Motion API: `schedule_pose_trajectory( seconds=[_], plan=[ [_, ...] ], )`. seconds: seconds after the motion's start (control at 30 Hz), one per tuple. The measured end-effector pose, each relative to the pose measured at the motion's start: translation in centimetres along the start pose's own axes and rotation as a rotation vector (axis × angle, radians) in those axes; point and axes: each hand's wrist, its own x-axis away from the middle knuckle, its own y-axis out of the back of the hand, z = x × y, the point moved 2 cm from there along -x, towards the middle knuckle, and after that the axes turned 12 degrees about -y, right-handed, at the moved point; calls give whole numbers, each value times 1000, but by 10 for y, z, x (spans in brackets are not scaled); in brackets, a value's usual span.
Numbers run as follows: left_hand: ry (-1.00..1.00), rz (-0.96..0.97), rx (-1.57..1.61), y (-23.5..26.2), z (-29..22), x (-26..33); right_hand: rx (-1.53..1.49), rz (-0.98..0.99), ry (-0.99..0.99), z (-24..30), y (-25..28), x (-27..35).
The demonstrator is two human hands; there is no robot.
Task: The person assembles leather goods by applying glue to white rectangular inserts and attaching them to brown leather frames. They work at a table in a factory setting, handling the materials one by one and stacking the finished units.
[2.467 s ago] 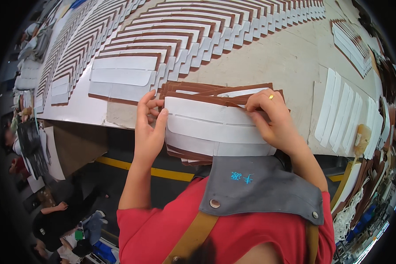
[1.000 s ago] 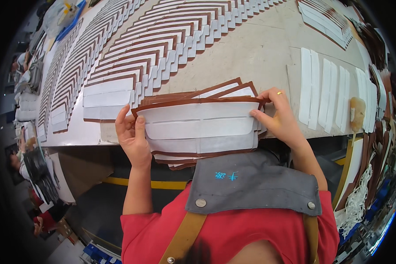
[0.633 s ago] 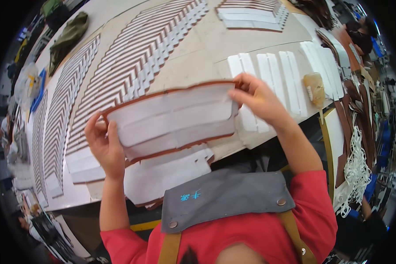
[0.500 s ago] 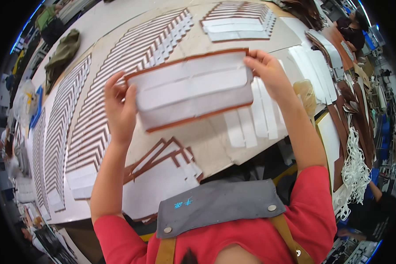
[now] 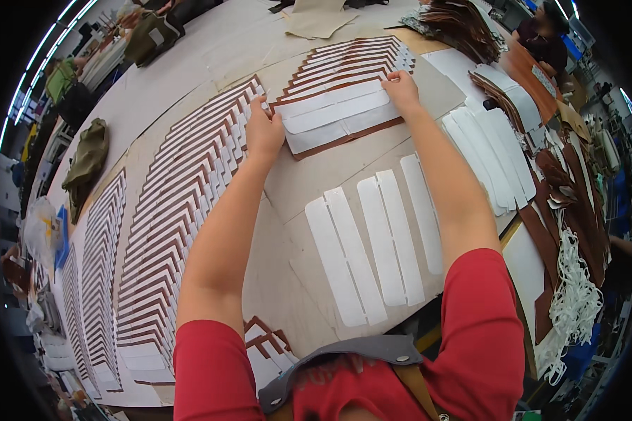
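Both arms reach far across the table. My left hand (image 5: 263, 130) grips the left end of a brown leather piece with white strips on it (image 5: 338, 116). My right hand (image 5: 401, 88) pinches its right end. The piece lies flat against the near end of a fanned row of the same brown and white pieces (image 5: 351, 64). A second long fanned row (image 5: 182, 210) runs beside my left arm.
Three white double strips (image 5: 379, 242) lie on the beige table (image 5: 309, 175) under my right arm. More white strips (image 5: 488, 158), brown leather stacks (image 5: 576, 189) and white cord (image 5: 576, 309) sit right. Green bags (image 5: 88, 158) lie far left. Another person (image 5: 541, 31) stands top right.
I lifted the brown and white piece from the near table edge and carried it forward. It now rests at the near end of the far fanned row, arms stretched out.
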Motion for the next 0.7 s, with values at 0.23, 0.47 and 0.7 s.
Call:
schedule_pose_trajectory(
  seconds=[0.23, 0.47, 0.7],
  plan=[
    [12, 43, -29, -1, 4, -5, 100, -15, 63, 0, -3, 1],
    [32, 90, -87, -1, 0, -9, 288, -60, 236, 6, -5, 7],
    [-256, 16, -292, -1, -9, 9, 462, -174, 706, 20, -11, 45]
  ],
)
